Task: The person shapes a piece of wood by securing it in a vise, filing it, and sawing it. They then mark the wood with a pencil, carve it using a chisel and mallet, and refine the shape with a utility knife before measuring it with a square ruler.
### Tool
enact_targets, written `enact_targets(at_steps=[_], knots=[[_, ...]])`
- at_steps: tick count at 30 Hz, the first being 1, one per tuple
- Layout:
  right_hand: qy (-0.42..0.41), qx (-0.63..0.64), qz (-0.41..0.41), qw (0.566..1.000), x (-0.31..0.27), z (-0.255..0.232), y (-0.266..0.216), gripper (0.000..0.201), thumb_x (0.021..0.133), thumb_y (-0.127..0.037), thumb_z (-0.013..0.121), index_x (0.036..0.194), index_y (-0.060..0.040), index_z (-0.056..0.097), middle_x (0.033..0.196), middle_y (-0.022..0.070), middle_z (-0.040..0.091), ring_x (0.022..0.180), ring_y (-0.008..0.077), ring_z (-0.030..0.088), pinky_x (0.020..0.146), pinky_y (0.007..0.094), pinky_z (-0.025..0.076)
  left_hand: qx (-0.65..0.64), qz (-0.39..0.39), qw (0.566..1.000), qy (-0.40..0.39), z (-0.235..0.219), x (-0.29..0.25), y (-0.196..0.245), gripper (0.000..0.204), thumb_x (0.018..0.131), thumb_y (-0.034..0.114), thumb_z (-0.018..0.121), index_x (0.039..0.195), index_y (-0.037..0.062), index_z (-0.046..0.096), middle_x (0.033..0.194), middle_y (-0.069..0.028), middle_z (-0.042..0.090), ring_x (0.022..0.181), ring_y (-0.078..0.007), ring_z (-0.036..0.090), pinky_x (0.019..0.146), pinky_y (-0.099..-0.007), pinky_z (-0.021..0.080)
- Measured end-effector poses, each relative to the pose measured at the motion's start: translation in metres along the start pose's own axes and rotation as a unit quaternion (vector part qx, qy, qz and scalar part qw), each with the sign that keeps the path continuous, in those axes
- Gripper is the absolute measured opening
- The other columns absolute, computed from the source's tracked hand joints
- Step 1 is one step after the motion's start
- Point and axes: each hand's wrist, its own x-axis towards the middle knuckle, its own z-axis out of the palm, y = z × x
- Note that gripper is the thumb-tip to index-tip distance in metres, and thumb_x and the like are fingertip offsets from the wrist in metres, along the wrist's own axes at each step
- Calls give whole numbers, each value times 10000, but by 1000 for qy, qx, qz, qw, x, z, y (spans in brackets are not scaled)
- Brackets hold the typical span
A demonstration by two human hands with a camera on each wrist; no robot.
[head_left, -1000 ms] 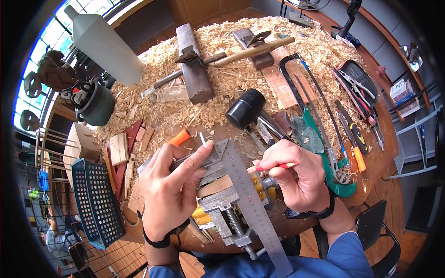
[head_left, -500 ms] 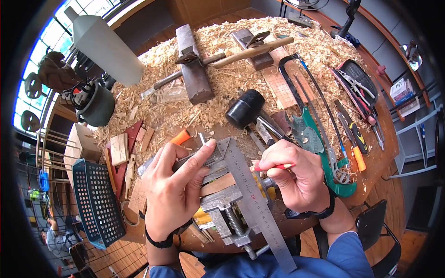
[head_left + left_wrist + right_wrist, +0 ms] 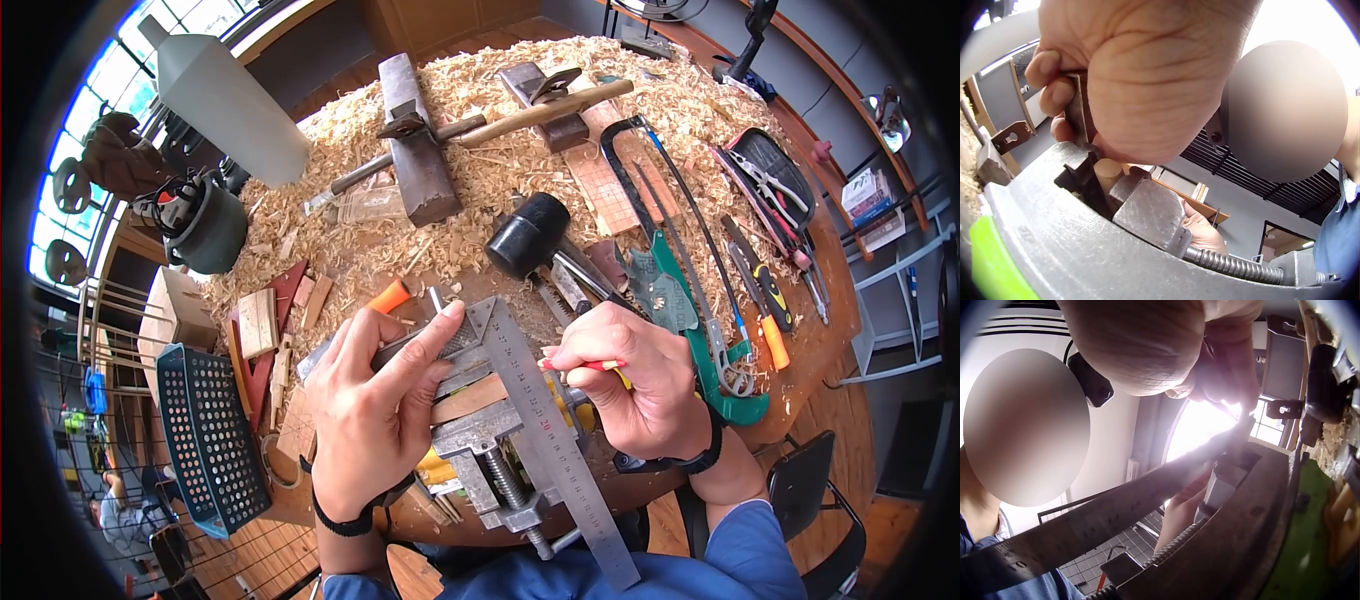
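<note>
My left hand (image 3: 365, 400) grips the stock of a steel try square, thumb and fingers around it. The square's graduated blade (image 3: 545, 430) slants over the vise (image 3: 475, 437) toward my body. A strip of wood (image 3: 470, 400) sits between the vise jaws, and its rounded end (image 3: 1109, 170) shows in the left wrist view. My right hand (image 3: 645, 385) pinches a red pencil (image 3: 598, 366), its tip close by the blade's right edge. From the right wrist, the blade (image 3: 1110, 515) runs across below the hand, while the pencil is hidden.
Shavings cover the back of the table, with two wooden planes (image 3: 420, 160) among them. A black mallet (image 3: 530, 235) lies just beyond the hands. At right are a hacksaw (image 3: 672, 260) and a pliers case (image 3: 770, 185); a perforated basket (image 3: 205, 435) stands left.
The square has shifted slightly right and the wood strip shows more. My right fingers have turned the pencil a little, its tip moving slightly left and toward me.
</note>
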Motion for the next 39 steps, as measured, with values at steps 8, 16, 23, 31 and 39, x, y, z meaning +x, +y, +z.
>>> enact_targets(at_steps=[8,16,23,31,39], knots=[[-2,-6,-9,1000,1,-1,1,143,947,19,734,1058,-14,650,936,97,692,786,293,676,697,374,543,2,1,1000,-3,0,0,0,470,874,132,774,1344,147,769,838,-77,527,754,-259,559,688,-391,467],[3,-2,-3,1000,0,0,2,132,955,8,731,1047,-22,641,929,97,693,785,295,673,696,371,538,1,-2,1000,-1,0,0,1,463,870,135,774,1333,143,774,831,-80,528,743,-260,559,678,-389,467],[-10,-1,2,1000,0,-1,0,124,961,4,729,1047,-20,643,932,98,696,787,298,675,696,375,539,1,0,1000,3,0,0,0,461,865,138,778,1327,145,778,824,-74,530,736,-255,561,670,-387,467],[-8,-8,-2,1000,1,-1,-1,130,955,-2,736,1041,-19,640,937,95,692,791,301,677,701,378,539,4,0,1000,1,0,0,0,467,857,136,783,1325,148,780,827,-73,538,738,-258,566,671,-386,472],[-8,4,-2,1000,0,-2,2,108,978,-25,726,1045,-13,642,927,102,691,783,291,678,695,368,538,2,-6,1000,-1,-1,1,1,459,863,142,784,1322,148,781,833,-74,545,738,-259,567,672,-386,472]])
